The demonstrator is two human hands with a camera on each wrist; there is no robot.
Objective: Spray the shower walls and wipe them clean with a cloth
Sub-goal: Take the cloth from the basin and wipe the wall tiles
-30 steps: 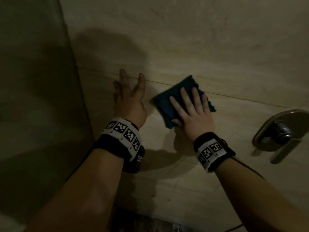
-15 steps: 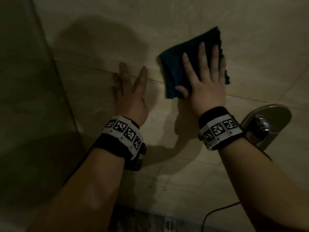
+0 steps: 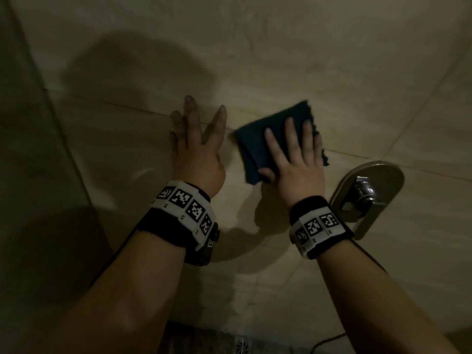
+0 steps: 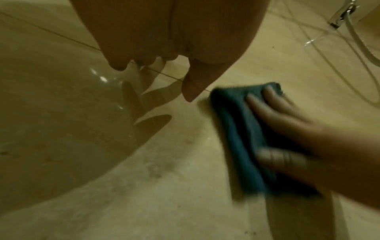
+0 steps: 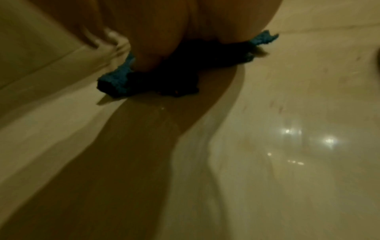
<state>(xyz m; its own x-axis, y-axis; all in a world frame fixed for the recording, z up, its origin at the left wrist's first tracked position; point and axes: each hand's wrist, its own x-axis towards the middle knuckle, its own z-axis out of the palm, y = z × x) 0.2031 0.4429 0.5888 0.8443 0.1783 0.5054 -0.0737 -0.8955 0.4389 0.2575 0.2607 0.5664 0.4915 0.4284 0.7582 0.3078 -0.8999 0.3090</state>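
Cloth of dark teal, folded into a rough square, lay flat against the beige shower wall a little right of the head view's centre. The right hand's fingers were stretched straight and spread over it, pressing it to the tile, with the thumb laid along the cloth's lower left edge. The right hand covered the cloth's lower right part, and a frayed edge stuck out past the little finger. In the left wrist view the same hand and cloth sat at the right of the frame, blurred. In the right wrist view the cloth bunched out from under the palm at upper centre.

Left of the cloth, the left hand was extended with straight fingers, the fingertips reaching a grout line that crossed the tiles. It held nothing, and the thumb pointed toward the cloth without touching it. Whether the palm touched the tile could not be told.

Both wrists wore black bands with white blocks of square black-and-white markers. To the lower right of the right hand, a chrome valve plate with a lever handle was mounted on the wall. Hand shadows fell on the tile at upper left, and a floor drain showed at the bottom edge.
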